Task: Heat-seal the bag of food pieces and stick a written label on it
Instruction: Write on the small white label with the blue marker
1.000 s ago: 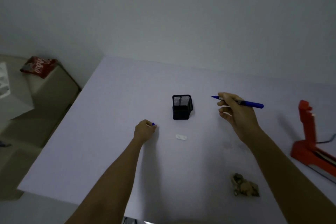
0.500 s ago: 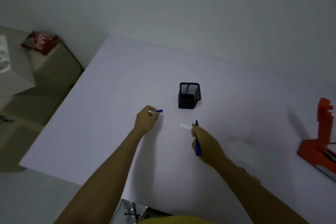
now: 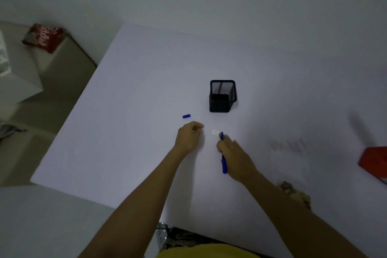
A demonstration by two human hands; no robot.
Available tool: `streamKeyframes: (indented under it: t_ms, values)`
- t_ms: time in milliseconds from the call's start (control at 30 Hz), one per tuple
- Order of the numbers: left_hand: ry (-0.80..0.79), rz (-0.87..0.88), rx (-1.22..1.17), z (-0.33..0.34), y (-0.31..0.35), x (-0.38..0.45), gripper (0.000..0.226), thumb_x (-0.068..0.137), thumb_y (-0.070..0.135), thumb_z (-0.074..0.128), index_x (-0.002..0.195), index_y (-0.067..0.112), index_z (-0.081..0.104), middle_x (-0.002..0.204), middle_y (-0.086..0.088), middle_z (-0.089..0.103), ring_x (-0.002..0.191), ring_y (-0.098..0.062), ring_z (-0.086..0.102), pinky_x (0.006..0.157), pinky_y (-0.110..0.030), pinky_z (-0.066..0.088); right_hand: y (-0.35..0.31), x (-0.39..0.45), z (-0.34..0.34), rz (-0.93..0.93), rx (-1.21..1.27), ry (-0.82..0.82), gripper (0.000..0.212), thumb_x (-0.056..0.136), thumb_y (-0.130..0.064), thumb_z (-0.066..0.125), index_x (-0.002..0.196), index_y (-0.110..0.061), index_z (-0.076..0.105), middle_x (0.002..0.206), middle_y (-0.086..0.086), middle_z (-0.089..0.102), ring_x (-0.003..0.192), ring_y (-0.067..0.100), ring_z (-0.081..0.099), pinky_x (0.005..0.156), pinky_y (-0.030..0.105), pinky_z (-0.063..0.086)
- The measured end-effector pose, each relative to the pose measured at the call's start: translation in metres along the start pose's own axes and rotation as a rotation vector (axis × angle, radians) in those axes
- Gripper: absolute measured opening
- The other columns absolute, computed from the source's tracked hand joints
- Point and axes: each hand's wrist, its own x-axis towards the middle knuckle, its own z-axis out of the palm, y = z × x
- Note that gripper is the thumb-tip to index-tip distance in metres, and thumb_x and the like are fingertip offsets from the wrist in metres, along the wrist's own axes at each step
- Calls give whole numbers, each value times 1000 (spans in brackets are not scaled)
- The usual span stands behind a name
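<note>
A small white label (image 3: pixel 215 132) lies on the white table (image 3: pixel 134 98), in front of a black mesh pen holder (image 3: pixel 222 96). My right hand (image 3: pixel 234 157) grips a blue pen (image 3: pixel 223 159) with its tip at the label's right end. My left hand (image 3: pixel 188 137) rests just left of the label, fingers curled, holding nothing. The blue pen cap (image 3: pixel 186 116) lies on the table above my left hand. The bag of food pieces (image 3: pixel 295 194) sits near the front right, partly hidden by my right forearm. The red heat sealer (image 3: pixel 374 161) shows at the right edge.
A red snack packet (image 3: pixel 43 36) lies on a beige cabinet beyond the table's left edge. A power strip (image 3: pixel 162 234) is on the floor under the table's front edge.
My left hand let go of the pen cap, which now lies on the table, and moved right toward the label. My right hand brought the pen down from the right to the label.
</note>
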Motion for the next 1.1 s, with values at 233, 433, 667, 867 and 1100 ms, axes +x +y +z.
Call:
streamKeyframes:
  t_ms: [233, 433, 667, 867, 1100]
  values:
    - [-58, 28, 113, 35, 22, 12, 31, 97, 5, 44, 124, 2, 58, 130, -14, 59, 120, -24, 54, 99, -22, 37, 5, 0, 5, 11, 52, -17, 27, 79, 8, 59, 86, -13, 43, 114, 20, 58, 106, 41, 54, 104, 52, 40]
    - [-12, -41, 83, 43, 26, 22, 27, 93, 10, 56, 118, 1, 61, 123, -14, 62, 113, -23, 58, 89, -18, 38, 7, -2, 3, 15, 131, 15, 28, 81, 7, 56, 85, -15, 39, 95, 5, 51, 89, 11, 37, 111, 46, 31]
    - [-11, -33, 121, 48, 35, 26, 25, 87, 0, 60, 111, -1, 64, 116, -17, 65, 107, -25, 61, 89, -22, 43, 6, -1, 1, 10, 132, 10, 28, 79, 6, 55, 85, -16, 39, 93, 7, 54, 83, 10, 37, 110, 37, 29]
    - [-36, -83, 46, 42, 37, 24, 23, 83, -5, 64, 104, 2, 68, 105, -17, 69, 96, -25, 65, 85, -25, 50, 1, -1, -5, 66, 270, 58, 23, 78, -5, 66, 89, -10, 47, 81, -2, 47, 66, 11, 41, 77, 25, 46]
    - [-54, -231, -268, 28, 60, 1, 13, 83, -2, 62, 82, 11, 67, 85, -7, 66, 77, -16, 63, 74, -25, 55, -17, 20, -33, 259, 313, 139, 11, 94, -18, 56, 99, -8, 54, 80, 7, 53, 64, 2, 42, 67, 14, 43]
